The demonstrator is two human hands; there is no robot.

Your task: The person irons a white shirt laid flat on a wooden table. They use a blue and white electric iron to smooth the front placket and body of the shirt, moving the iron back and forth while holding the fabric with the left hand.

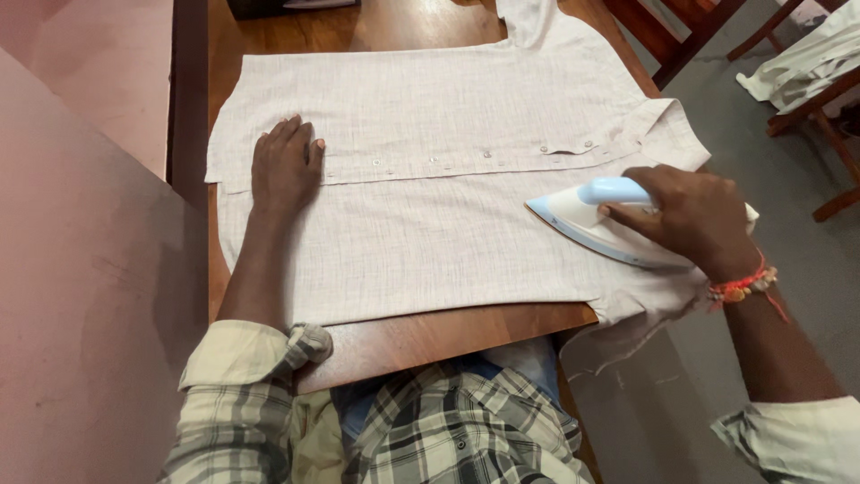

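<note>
A pale beige button-front shirt [430,206] lies spread flat across a wooden table [421,336], its collar toward the right. My left hand [285,163] presses flat on the shirt near its hem, fingers together, beside the button placket. My right hand [692,218] grips the light blue handle of a white and blue iron [582,222]. The iron rests on the shirt's lower chest area with its tip pointing left. A beaded and red thread bracelet circles my right wrist.
Wooden chairs [806,99] stand at the upper right, one with white cloth [802,63] draped on it. A pinkish wall [81,269] runs along the left. Grey floor [770,179] lies to the right of the table. A shirt sleeve hangs off the table's near right edge.
</note>
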